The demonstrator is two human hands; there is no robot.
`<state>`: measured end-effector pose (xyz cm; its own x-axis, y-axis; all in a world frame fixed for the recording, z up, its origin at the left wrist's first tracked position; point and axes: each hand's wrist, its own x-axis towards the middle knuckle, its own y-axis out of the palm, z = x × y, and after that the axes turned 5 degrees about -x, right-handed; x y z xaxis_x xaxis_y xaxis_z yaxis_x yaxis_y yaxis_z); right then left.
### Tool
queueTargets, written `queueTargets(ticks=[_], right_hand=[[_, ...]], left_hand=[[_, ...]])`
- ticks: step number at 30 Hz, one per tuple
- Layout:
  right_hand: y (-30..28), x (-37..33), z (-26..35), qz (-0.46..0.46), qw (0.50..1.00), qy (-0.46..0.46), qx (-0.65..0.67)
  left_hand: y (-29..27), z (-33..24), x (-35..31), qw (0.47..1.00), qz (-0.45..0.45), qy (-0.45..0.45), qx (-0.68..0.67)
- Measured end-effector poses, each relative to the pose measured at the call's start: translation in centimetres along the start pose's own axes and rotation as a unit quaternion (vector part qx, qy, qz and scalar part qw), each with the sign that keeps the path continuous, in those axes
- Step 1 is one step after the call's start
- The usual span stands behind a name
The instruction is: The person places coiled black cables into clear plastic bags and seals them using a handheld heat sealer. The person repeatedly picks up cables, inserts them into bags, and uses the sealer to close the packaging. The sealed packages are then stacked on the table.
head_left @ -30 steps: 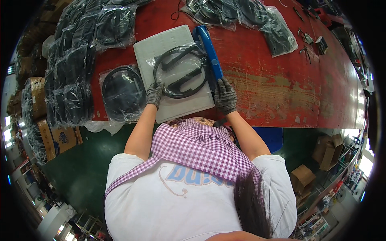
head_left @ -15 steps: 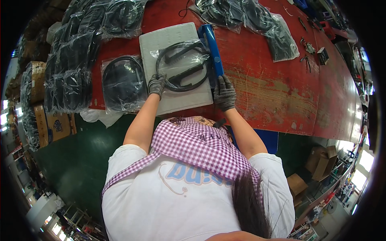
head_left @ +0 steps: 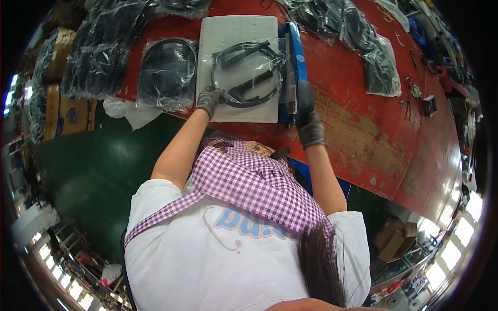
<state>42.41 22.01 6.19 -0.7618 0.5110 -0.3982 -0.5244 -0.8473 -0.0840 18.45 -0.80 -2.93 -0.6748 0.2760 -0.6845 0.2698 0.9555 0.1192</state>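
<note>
A clear plastic bag (head_left: 248,93) lies on a pale grey board. Inside it are a looped black hose (head_left: 281,85) and two black pieces, one of them with bristles or teeth. At the bag's lower left corner, my left hand (head_left: 210,100), in a grey glove, is closed on the plastic. The bag's right end reaches a long blue bag sealer (head_left: 299,54) standing along the board's right side. My gloved right hand (head_left: 312,128) is at the sealer's near end, by a smooth black part (head_left: 305,96). Motion smears its fingers, so their grip is unclear.
The grey board (head_left: 236,26) rests on a worn red table (head_left: 358,129). Another bagged black coil (head_left: 168,67) lies left of it. Piles of bagged black items (head_left: 98,67) are at the far left, more (head_left: 381,70) at the far right. Small tools (head_left: 413,90) lie further right.
My view has shifted. My right hand has slid off the sealer's blue side to the black part at its near end and is blurred. My left hand still holds the bag's corner.
</note>
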Motion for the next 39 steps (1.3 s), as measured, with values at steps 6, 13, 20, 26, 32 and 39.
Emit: queueTargets(ticks=[6,13,20,26,32,39], right_hand=[[7.8,0.0,-6.1,0.161,0.883,0.226,0.379],[11.7,2.2,-1.5,0.016,0.965,0.15,0.214],[20.7,6.9,5.0,0.104,0.992,0.042,0.057],[31.6,12.7,6.4,0.189,0.968,0.153,0.06],[34.1,11.3,-3.9,0.287,0.827,0.464,0.14],[38.6,14.9,1.0,0.05,0.924,0.33,0.186]], left_hand=[[-0.6,1.8,-6.4,0.97,0.113,-0.194,-0.096],[-0.5,-1.6,-10.4,0.936,0.199,-0.232,-0.175],[-8.4,-7.5,-12.4,0.951,0.152,-0.116,-0.243],[-17.5,-8.8,-5.9,0.956,0.035,-0.044,-0.287],[-23.0,-7.4,-2.4,0.879,0.019,-0.147,-0.454],[-23.9,-7.3,-1.9,0.964,0.144,-0.118,-0.189]])
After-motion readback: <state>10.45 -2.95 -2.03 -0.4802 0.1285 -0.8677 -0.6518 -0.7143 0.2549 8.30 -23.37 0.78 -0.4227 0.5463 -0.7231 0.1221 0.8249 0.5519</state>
